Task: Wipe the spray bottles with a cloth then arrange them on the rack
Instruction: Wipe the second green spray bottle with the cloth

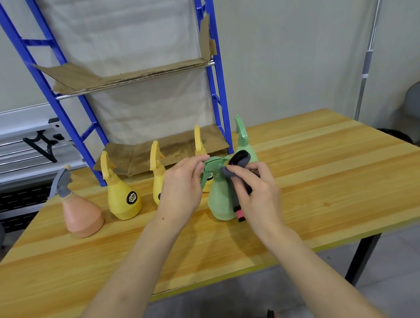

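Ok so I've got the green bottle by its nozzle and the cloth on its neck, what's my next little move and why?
Probably draw the cloth down from the neck over the body of the green bottle. Your left hand pinches the spray head steady, your right hand presses the cloth near the top, and the lower body looks unwiped.

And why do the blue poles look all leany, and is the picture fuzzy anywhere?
Head view: the wide-angle lens bends things, so the blue rack splays outward and the table edges slant. Lighting is soft and even, with faint shadows under the bottles. The green bottle and the hands look a little soft.
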`<state>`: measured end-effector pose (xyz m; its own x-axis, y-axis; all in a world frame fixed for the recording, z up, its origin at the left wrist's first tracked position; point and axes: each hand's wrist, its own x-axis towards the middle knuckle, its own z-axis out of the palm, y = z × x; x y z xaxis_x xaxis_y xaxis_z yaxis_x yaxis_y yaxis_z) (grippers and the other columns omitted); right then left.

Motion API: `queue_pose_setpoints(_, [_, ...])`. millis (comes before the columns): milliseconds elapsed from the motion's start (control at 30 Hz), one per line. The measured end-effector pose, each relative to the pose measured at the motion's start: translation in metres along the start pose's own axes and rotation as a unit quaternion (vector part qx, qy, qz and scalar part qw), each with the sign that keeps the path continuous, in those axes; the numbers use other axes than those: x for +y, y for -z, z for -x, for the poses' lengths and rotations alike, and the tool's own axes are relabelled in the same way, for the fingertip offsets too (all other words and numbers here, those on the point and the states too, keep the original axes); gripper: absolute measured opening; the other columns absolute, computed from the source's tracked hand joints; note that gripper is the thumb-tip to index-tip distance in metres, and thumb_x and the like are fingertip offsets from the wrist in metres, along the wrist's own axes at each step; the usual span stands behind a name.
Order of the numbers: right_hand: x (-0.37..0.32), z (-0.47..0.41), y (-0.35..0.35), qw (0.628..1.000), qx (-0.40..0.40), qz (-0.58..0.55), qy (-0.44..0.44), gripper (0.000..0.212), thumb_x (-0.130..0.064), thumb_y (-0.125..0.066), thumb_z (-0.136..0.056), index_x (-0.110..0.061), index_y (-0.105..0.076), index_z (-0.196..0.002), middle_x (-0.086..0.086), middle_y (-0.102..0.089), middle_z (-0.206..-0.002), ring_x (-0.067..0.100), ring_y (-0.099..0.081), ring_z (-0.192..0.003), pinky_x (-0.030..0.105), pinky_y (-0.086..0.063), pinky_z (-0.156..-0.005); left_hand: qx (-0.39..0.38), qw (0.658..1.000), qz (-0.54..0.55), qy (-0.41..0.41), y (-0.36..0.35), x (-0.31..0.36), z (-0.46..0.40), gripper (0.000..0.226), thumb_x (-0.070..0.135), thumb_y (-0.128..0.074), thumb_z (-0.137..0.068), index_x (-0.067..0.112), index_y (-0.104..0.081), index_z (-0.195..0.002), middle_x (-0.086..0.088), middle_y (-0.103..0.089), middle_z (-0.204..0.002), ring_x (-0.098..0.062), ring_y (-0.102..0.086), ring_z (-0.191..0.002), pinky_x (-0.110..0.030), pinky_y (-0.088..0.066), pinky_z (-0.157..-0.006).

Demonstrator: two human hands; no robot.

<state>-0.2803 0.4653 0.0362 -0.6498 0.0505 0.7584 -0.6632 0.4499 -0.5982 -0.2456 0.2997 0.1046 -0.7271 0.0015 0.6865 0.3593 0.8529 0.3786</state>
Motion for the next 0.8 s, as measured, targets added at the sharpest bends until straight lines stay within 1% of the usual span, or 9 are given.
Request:
queue_pose_setpoints(133, [0.000, 0.000, -0.009, 1.000, -0.021, 0.008, 0.016, 0.023, -0.019, -0.066, -0.099, -0.020, -0.076, -0.120, 0.000, -0.057, -0.108, 0.017, -0.061, -0.094, 0.038, -0.056, -0.077, -0.005, 1.000, 0.014, 0.021, 0.002, -0.003, -0.001, 0.028, 0.011, -0.051, -0.106, 0.014, -0.072, -0.124, 0.002, -0.076, -0.110, -0.013, -0.071, -0.097, -0.025, -0.055, -0.087])
queue_pose_setpoints(300, [0.019, 0.021, -0.003, 0.996, -0.061, 0.036, -0.049, 0.024, -0.016, -0.067, -0.097, -0.020, -0.077, -0.119, -0.005, -0.057, -0.104, 0.011, -0.059, -0.093, 0.035, -0.056, -0.082, -0.017, 0.998, 0.022, 0.060, 0.002, -0.007, -0.003, 0.029, 0.013, -0.048, -0.107, 0.020, -0.071, -0.124, 0.003, -0.075, -0.106, -0.014, -0.069, -0.098, -0.033, -0.056, -0.086])
queue_pose_setpoints(367, [0.019, 0.018, 0.001, 0.993, -0.072, 0.019, -0.090, 0.025, -0.016, -0.069, -0.096, -0.025, -0.077, -0.118, -0.007, -0.060, -0.101, 0.005, -0.058, -0.092, 0.027, -0.052, -0.085, -0.017, 0.997, 0.028, 0.067, 0.001, -0.007, -0.004, 0.029, 0.013, -0.048, -0.107, 0.019, -0.071, -0.123, 0.003, -0.075, -0.107, -0.015, -0.069, -0.100, -0.034, -0.056, -0.087])
queue_pose_setpoints(433, [0.012, 0.011, 0.003, 0.991, -0.056, -0.024, -0.123, 0.026, -0.017, -0.070, -0.096, -0.029, -0.077, -0.117, -0.009, -0.062, -0.097, 0.002, -0.059, -0.090, 0.015, -0.046, -0.082, -0.020, 0.996, 0.045, 0.080, 0.001, -0.008, -0.004, 0.029, 0.011, -0.047, -0.107, 0.020, -0.071, -0.122, 0.004, -0.075, -0.107, -0.016, -0.069, -0.100, -0.034, -0.055, -0.087])
queue_pose_setpoints(467, [0.007, 0.007, 0.002, 0.990, -0.045, -0.044, -0.127, 0.026, -0.016, -0.070, -0.095, -0.028, -0.077, -0.117, -0.010, -0.064, -0.097, 0.002, -0.060, -0.091, 0.010, -0.044, -0.081, -0.021, 0.994, 0.054, 0.089, 0.001, -0.008, -0.004, 0.029, 0.011, -0.047, -0.108, 0.020, -0.071, -0.121, 0.005, -0.074, -0.107, -0.016, -0.069, -0.099, -0.034, -0.055, -0.087])
queue_pose_setpoints(533, [-0.003, 0.000, -0.002, 0.990, -0.034, -0.071, -0.119, 0.025, -0.014, -0.070, -0.094, -0.025, -0.077, -0.116, -0.009, -0.066, -0.101, 0.001, -0.061, -0.095, 0.007, -0.042, -0.082, -0.024, 0.993, 0.066, 0.099, 0.000, -0.009, -0.004, 0.030, 0.012, -0.046, -0.108, 0.021, -0.071, -0.120, 0.006, -0.073, -0.106, -0.014, -0.068, -0.098, -0.036, -0.055, -0.087])
queue_pose_setpoints(633, [-0.004, 0.004, -0.009, 0.986, -0.047, -0.090, -0.133, 0.027, -0.014, -0.067, -0.097, -0.026, -0.076, -0.119, -0.009, -0.067, -0.105, 0.002, -0.062, -0.100, 0.009, -0.044, -0.085, -0.056, 0.990, 0.075, 0.101, 0.000, -0.009, -0.005, 0.026, 0.017, -0.051, -0.107, 0.023, -0.069, -0.124, 0.009, -0.072, -0.112, -0.010, -0.065, -0.103, -0.032, -0.054, -0.091])
queue_pose_setpoints(733, [0.007, 0.012, -0.008, 0.981, -0.093, -0.044, -0.165, 0.028, -0.020, -0.062, -0.100, -0.030, -0.073, -0.124, -0.010, -0.063, -0.108, 0.005, -0.060, -0.102, 0.023, -0.050, -0.090, -0.085, 0.989, 0.070, 0.098, 0.002, -0.008, -0.004, 0.027, 0.022, -0.061, -0.102, 0.025, -0.068, -0.128, 0.010, -0.072, -0.115, -0.007, -0.064, -0.106, -0.027, -0.052, -0.094])
queue_pose_setpoints(800, [0.011, 0.010, -0.004, 0.976, -0.124, -0.017, -0.180, 0.028, -0.022, -0.063, -0.099, -0.030, -0.073, -0.123, -0.007, -0.063, -0.108, 0.009, -0.060, -0.102, 0.030, -0.051, -0.092, -0.074, 0.988, 0.073, 0.112, 0.003, -0.008, -0.006, 0.028, 0.023, -0.063, -0.101, 0.027, -0.070, -0.127, 0.011, -0.073, -0.115, -0.003, -0.064, -0.105, -0.014, -0.048, -0.092])
